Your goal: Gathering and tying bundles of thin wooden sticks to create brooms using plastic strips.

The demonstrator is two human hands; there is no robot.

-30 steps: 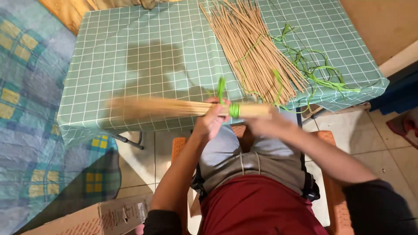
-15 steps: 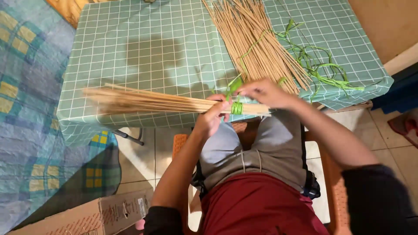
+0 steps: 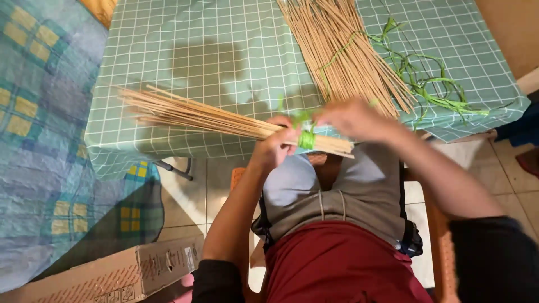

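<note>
My left hand (image 3: 275, 147) grips a bundle of thin tan sticks (image 3: 196, 115) that fans out to the left over the table edge. A green strip (image 3: 306, 137) is wound around the bundle near its right end. My right hand (image 3: 351, 119) is blurred, just right of the binding, with its fingers pinched on the loose green end above the wrap. The short butt ends of the sticks (image 3: 336, 147) poke out to the right below that hand.
A green checked tablecloth (image 3: 213, 50) covers the table. A loose heap of sticks (image 3: 337, 50) lies on it, with loose green strips (image 3: 432, 84) to its right. A cardboard box (image 3: 112, 275) sits on the floor at lower left. A patterned blanket (image 3: 39, 129) is at the left.
The bundle has tilted so its fanned end rises to the upper left. My right hand has shifted right and up along the binding, pulling the green strip.
</note>
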